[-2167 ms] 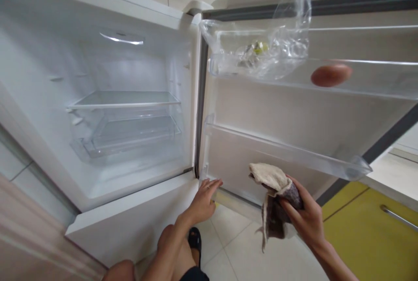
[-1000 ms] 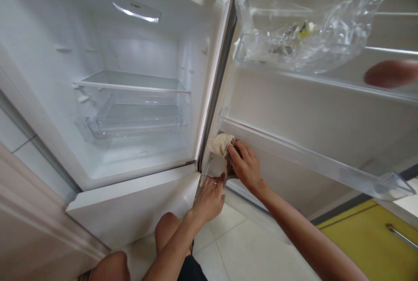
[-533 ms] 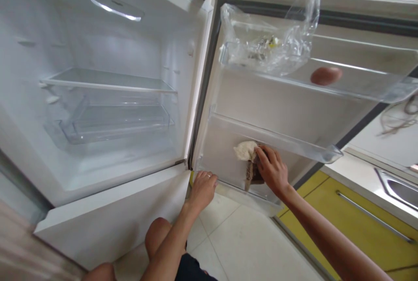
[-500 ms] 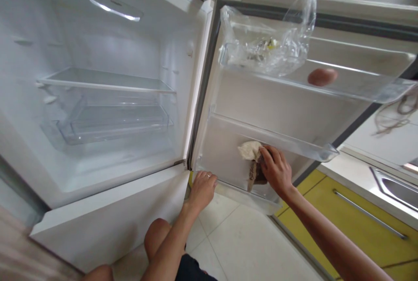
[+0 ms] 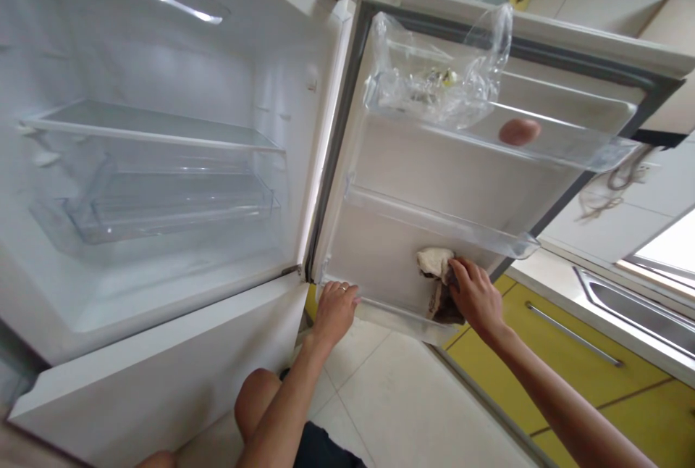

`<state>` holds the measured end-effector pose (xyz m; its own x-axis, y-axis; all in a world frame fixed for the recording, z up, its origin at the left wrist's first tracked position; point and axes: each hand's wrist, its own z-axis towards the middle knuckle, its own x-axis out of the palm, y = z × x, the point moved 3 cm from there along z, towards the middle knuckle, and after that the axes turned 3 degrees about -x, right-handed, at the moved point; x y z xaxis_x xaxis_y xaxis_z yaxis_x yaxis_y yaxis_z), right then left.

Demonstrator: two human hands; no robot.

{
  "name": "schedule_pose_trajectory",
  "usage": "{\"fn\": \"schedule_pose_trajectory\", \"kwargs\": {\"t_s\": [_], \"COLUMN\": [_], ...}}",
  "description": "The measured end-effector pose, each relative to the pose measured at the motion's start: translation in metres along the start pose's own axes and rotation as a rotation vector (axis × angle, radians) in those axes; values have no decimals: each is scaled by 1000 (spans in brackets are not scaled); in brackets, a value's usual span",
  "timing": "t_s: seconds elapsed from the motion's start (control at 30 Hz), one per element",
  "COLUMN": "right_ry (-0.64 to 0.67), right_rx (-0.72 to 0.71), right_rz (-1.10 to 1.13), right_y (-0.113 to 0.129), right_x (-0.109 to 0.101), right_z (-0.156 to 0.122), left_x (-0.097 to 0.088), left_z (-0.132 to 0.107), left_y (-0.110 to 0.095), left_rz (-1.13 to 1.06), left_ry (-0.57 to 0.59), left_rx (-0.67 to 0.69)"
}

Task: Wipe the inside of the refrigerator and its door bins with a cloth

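Pale floor tiles [image 5: 402, 381] and yellow cabinets [image 5: 489, 374] are seen in the head view at lower centre and lower right, with a sink [image 5: 641, 316] set into the worktop [image 5: 554, 265] at right. An open refrigerator fills the left, fitted with a glass shelf [image 5: 157, 122] and a clear drawer [image 5: 179, 216]. On its door [image 5: 450, 174], right of centre, a plastic bag [image 5: 464, 95] and a reddish-brown egg [image 5: 520, 132] are held in the upper bin.

Below the middle door bin [image 5: 445, 225], a cream-and-brown cloth [image 5: 434, 263] is gripped by the closed right hand [image 5: 478, 298] at the lower door panel; firm contact cannot be confirmed. The left hand [image 5: 335, 308] is laid, fingers bent, at the hinge-side end of the lowest bin [image 5: 399, 319]; whether that is grasped cannot be told.

Wiping of this lower section appears to be in hand. Steady pressure along the panel, with the door braced, would seem to be called for.
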<state>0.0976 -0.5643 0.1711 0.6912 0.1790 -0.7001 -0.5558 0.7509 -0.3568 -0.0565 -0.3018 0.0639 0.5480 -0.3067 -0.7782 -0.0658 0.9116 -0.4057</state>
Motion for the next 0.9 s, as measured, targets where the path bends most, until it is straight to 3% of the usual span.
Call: {"fn": "schedule_pose_trajectory", "kwargs": {"t_s": [0.13,0.23,0.4,0.6,0.8,0.9], "right_ry": [366,606,821,781,617,588], "right_rx": [-119,-233,-283,-394,-364,-301], "right_rz": [109,221,460,752,1113,1227], "right_y": [4,23,65,113,192,218], "right_x": [21,40,65,71,84,94], "right_z": [-10,-8,20,53,75,88], "left_x": [1,2,11,25,27,27], "left_z": [0,-2,-15,-38,-53,-58], "left_y": [2,6,17,23,2,-7], "left_rz": [-42,-85,-140,26,207,243], "left_ry": [-55,-65,-141,-204,-251,-249], "left_rx": [-25,5,156,171,-36,-117]}}
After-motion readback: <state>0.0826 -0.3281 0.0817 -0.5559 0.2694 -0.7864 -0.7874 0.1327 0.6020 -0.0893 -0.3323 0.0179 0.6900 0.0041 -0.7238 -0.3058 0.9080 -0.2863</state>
